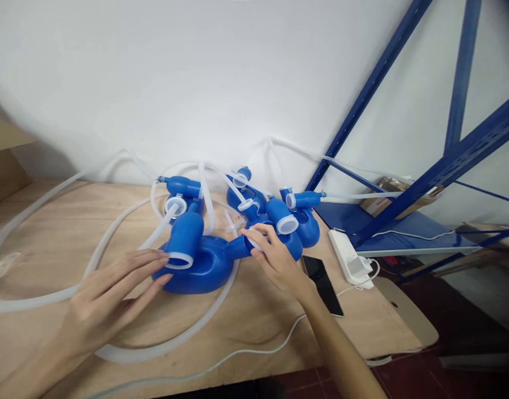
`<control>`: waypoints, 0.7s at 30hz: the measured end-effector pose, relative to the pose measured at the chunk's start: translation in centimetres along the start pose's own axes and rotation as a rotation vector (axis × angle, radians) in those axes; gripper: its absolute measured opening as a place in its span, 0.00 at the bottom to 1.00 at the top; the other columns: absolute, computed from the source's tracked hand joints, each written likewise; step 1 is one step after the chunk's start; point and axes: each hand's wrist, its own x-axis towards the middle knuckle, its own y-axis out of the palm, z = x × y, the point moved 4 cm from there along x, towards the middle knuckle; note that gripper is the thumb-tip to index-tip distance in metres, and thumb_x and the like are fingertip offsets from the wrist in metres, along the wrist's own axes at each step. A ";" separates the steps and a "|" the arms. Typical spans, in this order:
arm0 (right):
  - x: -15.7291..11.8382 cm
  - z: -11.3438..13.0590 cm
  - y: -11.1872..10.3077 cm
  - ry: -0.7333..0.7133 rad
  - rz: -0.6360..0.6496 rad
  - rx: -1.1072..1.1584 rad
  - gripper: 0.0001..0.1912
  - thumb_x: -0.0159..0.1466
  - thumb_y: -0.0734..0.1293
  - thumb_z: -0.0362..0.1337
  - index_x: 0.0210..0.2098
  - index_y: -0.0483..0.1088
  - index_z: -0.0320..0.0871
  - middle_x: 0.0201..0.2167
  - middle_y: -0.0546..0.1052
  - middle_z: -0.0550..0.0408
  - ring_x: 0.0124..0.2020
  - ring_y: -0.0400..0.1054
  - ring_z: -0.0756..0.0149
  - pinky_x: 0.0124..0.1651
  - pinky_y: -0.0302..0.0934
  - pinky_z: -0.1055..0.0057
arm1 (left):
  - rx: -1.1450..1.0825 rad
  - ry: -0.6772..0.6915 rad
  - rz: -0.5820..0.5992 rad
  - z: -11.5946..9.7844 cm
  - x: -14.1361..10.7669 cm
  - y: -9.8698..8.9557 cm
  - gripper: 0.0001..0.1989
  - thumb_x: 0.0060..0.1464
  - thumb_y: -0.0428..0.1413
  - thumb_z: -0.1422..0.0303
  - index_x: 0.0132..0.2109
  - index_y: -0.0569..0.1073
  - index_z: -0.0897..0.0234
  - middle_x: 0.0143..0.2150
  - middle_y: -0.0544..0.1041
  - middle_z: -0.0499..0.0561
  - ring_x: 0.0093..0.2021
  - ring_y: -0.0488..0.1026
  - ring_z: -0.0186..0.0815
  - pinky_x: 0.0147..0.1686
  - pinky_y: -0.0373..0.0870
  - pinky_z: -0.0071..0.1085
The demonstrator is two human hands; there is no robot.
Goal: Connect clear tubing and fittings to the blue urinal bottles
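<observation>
One blue plastic bottle (213, 271) on wooden table (258, 338), right of left hand (108, 291), left of right hand (281, 263). Left fingertips at white-rimmed blue cylinder (188, 233); grip: cannot tell. Right fingers pinching white cap (256, 239) at bottle neck.

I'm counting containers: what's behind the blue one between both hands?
Behind the front container is another blue container with a white tube; the front one hides part of its body.
</observation>
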 end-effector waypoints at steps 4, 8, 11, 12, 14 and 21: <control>-0.5 -2.9 3.2 0.067 0.081 0.008 0.23 0.79 0.57 0.45 0.72 0.62 0.57 0.63 0.66 0.46 0.63 0.71 0.54 0.63 0.72 0.53 | 0.109 -0.161 0.020 2.6 -4.5 1.9 0.24 0.66 0.60 0.66 0.67 0.70 0.53 0.47 0.82 0.51 0.43 0.83 0.43 0.48 0.81 0.40; -0.5 -3.9 5.0 0.067 -0.012 0.140 0.19 0.79 0.58 0.44 0.66 0.66 0.53 0.64 0.66 0.45 0.66 0.68 0.55 0.65 0.70 0.57 | 0.247 -0.124 0.092 3.3 -8.0 4.5 0.34 0.66 0.61 0.65 0.74 0.61 0.59 0.57 0.81 0.61 0.50 0.83 0.52 0.52 0.78 0.46; -0.4 -4.0 5.5 0.018 -0.090 0.195 0.16 0.78 0.60 0.42 0.62 0.69 0.52 0.66 0.67 0.45 0.67 0.68 0.54 0.67 0.68 0.54 | 0.353 -0.070 0.181 2.9 -8.5 5.7 0.40 0.67 0.58 0.63 0.79 0.50 0.62 0.62 0.79 0.66 0.51 0.82 0.57 0.50 0.76 0.48; -0.3 -4.1 5.6 0.008 -0.112 0.212 0.15 0.78 0.61 0.42 0.61 0.70 0.52 0.66 0.68 0.45 0.67 0.68 0.54 0.67 0.68 0.54 | 0.384 -0.100 0.203 2.9 -8.4 5.9 0.41 0.68 0.56 0.59 0.80 0.47 0.64 0.65 0.76 0.69 0.52 0.81 0.60 0.49 0.76 0.50; -0.4 -4.3 6.0 0.001 -0.152 0.237 0.14 0.77 0.61 0.42 0.60 0.71 0.52 0.64 0.69 0.45 0.64 0.70 0.55 0.65 0.68 0.54 | 0.418 -0.191 0.223 3.3 -7.7 6.0 0.44 0.69 0.52 0.50 0.80 0.45 0.68 0.71 0.68 0.73 0.56 0.78 0.66 0.51 0.75 0.54; -0.6 -5.5 7.0 0.035 -0.217 0.206 0.24 0.76 0.60 0.52 0.66 0.67 0.50 0.60 0.71 0.43 0.63 0.70 0.51 0.66 0.66 0.53 | 0.146 -0.265 0.439 8.0 -5.9 7.2 0.47 0.64 0.50 0.39 0.77 0.55 0.65 0.76 0.61 0.67 0.72 0.65 0.66 0.66 0.67 0.57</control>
